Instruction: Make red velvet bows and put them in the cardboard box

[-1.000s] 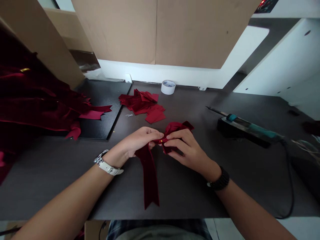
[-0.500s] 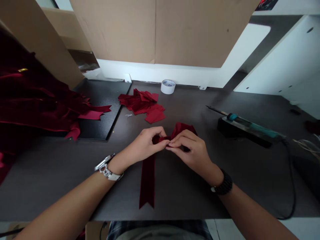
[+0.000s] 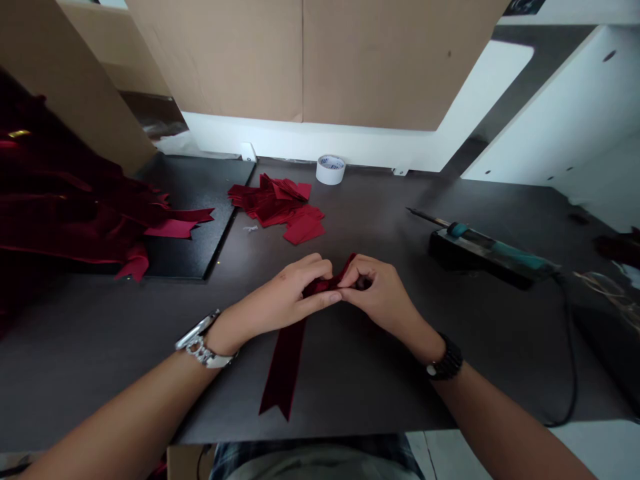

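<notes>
Dark red velvet ribbon is pinched between both hands above the dark table. One notched tail hangs down toward the table's front edge. My left hand is closed on the gathered ribbon, its thumb lying along the lower side. Close beside it, nearly touching, my right hand grips the same ribbon between thumb and fingers, and a fold sticks up above those fingertips. The fingers hide much of the gathered middle.
A pile of short red pieces lies behind my hands, near a white tape roll. At right, a soldering iron rests on a black block, its cord trailing forward. Many finished-looking red ribbons cover the black board at left.
The ribbon's loop at my right hand has narrowed to a fold. My right fingers have shifted their pinch, and the hanging tail has swung left. The view has shifted slightly.
</notes>
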Demonstrator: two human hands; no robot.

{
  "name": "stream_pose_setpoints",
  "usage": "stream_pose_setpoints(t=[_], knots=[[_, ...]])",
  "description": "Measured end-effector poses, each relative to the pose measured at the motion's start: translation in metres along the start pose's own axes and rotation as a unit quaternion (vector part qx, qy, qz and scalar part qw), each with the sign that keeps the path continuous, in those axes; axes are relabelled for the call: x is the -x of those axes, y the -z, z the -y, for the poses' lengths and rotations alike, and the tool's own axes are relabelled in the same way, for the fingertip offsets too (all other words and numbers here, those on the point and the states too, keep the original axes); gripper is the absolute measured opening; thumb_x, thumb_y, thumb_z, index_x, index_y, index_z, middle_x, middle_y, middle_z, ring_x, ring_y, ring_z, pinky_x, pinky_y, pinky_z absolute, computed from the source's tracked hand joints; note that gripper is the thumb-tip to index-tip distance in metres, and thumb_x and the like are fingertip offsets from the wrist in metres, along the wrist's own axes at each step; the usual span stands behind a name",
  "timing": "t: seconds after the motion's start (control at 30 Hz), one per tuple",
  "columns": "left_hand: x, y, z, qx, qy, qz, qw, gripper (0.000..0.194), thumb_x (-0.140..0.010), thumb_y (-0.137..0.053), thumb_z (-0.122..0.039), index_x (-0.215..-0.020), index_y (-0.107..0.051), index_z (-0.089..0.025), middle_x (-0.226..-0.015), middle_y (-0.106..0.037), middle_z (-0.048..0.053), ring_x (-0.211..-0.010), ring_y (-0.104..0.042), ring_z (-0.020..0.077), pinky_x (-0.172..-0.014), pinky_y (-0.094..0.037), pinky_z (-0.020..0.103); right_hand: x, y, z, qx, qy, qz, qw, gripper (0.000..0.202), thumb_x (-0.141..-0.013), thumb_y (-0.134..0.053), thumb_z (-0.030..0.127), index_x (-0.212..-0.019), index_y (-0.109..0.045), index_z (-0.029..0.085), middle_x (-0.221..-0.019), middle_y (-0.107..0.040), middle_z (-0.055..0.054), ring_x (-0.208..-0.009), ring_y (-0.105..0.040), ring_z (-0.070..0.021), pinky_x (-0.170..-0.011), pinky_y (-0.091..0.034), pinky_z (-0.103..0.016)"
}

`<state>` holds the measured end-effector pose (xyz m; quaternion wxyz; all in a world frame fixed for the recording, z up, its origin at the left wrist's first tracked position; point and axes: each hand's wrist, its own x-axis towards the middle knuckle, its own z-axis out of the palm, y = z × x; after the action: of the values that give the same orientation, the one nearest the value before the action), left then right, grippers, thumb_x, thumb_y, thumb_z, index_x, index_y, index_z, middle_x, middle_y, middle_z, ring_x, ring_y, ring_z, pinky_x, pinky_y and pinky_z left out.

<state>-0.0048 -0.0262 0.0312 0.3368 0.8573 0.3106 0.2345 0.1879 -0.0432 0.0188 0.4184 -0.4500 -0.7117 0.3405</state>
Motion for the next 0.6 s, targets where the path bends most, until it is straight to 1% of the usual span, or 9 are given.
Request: stream_pose_setpoints(t=[0.1,0.2,0.27,0.3,0.37,0.4,0.47,0.53,0.6], knots=[[0.000,0.002,0.001,0.003,-0.001,0.024,1.000,0.015,-0.092,-0.053,-0.032,-0.086,-0.054,-0.018,-0.084,-0.049,0.000,-0.076,-0.048,0.0140,-0.069,-0.037,0.025,0.000,-0.001,-0.002,0.020,-0.029,0.013,0.999,0.022,-0.066,-0.074,0.011,-0.058,-0.055,0.018,-0.061,-0.053,0.004,-0.056,-0.045,-0.0102,-0.053,-0.033,-0.023],[-0.001,0.005,0.002,0.029,0.007,0.032,0.999,0.014,-0.091,-0.053,-0.029,-0.085,-0.058,-0.017,-0.081,-0.052,0.000,-0.074,-0.049,0.0136,-0.068,-0.038,0.025,-0.002,0.000,-0.004,0.035,-0.057,0.010,0.998,0.032,-0.060,-0.082,0.021,-0.065,-0.051,0.019,-0.062,-0.049,0.005,-0.054,-0.042,-0.0096,-0.051,-0.032,-0.022],[-0.002,0.007,0.002,0.064,0.020,0.039,0.997,0.015,-0.090,-0.054,-0.029,-0.083,-0.060,-0.017,-0.078,-0.055,0.000,-0.071,-0.050,0.0131,-0.067,-0.038,0.025,-0.003,0.003,-0.005,0.035,-0.049,0.005,0.998,0.041,-0.053,-0.088,0.029,-0.079,-0.057,0.019,-0.073,-0.051,0.004,-0.055,-0.041,-0.0091,-0.051,-0.033,-0.022],[-0.002,0.007,0.002,0.082,0.029,0.042,0.995,0.015,-0.089,-0.054,-0.028,-0.083,-0.060,-0.016,-0.077,-0.057,0.000,-0.070,-0.050,0.0128,-0.066,-0.039,0.024,-0.004,0.004,-0.005,0.033,-0.039,0.008,0.999,0.044,-0.053,-0.088,0.032,-0.084,-0.061,0.019,-0.082,-0.053,0.002,-0.056,-0.041,-0.0085,-0.051,-0.033,-0.023],[-0.003,0.006,0.003,0.108,0.050,0.039,0.992,0.015,-0.089,-0.054,-0.028,-0.084,-0.061,-0.016,-0.076,-0.059,-0.001,-0.069,-0.050,0.0123,-0.065,-0.039,0.024,-0.005,0.008,-0.004,0.027,-0.026,0.033,0.999,0.038,-0.058,-0.086,0.036,-0.086,-0.066,0.019,-0.094,-0.055,-0.002,-0.058,-0.041,-0.0077,-0.053,-0.034,-0.023],[-0.003,0.005,0.003,0.113,0.061,0.032,0.991,0.014,-0.088,-0.054,-0.029,-0.084,-0.061,-0.016,-0.076,-0.060,-0.001,-0.068,-0.050,0.0121,-0.064,-0.039,0.024,-0.006,0.010,-0.004,0.024,-0.034,0.054,0.998,0.030,-0.063,-0.083,0.036,-0.083,-0.067,0.019,-0.092,-0.056,-0.002,-0.058,-0.040,-0.0080,-0.053,-0.034,-0.023],[-0.003,0.002,0.005,0.118,0.072,0.020,0.990,0.014,-0.087,-0.054,-0.029,-0.084,-0.060,-0.017,-0.076,-0.061,-0.001,-0.068,-0.051,0.0124,-0.065,-0.040,0.025,-0.007,0.013,-0.002,0.016,-0.069,0.098,0.993,0.021,-0.070,-0.077,0.035,-0.075,-0.066,0.018,-0.075,-0.056,0.001,-0.057,-0.039,-0.0093,-0.053,-0.031,-0.023],[-0.003,0.000,0.007,0.140,0.067,0.013,0.988,0.013,-0.086,-0.056,-0.029,-0.086,-0.059,-0.017,-0.080,-0.062,0.000,-0.072,-0.055,0.0134,-0.068,-0.043,0.026,-0.007,0.015,0.001,-0.006,-0.111,0.131,0.985,0.019,-0.071,-0.074,0.033,-0.074,-0.064,0.018,-0.061,-0.050,0.004,-0.056,-0.039,-0.0104,-0.052,-0.029,-0.023],[-0.003,0.000,0.008,0.169,0.057,0.010,0.984,0.012,-0.084,-0.058,-0.028,-0.088,-0.058,-0.017,-0.084,-0.063,0.001,-0.077,-0.058,0.0143,-0.073,-0.045,0.027,-0.008,0.016,0.003,-0.039,-0.141,0.150,0.978,0.019,-0.072,-0.073,0.033,-0.073,-0.062,0.017,-0.059,-0.051,0.004,-0.056,-0.042,-0.0106,-0.052,-0.030,-0.023]])
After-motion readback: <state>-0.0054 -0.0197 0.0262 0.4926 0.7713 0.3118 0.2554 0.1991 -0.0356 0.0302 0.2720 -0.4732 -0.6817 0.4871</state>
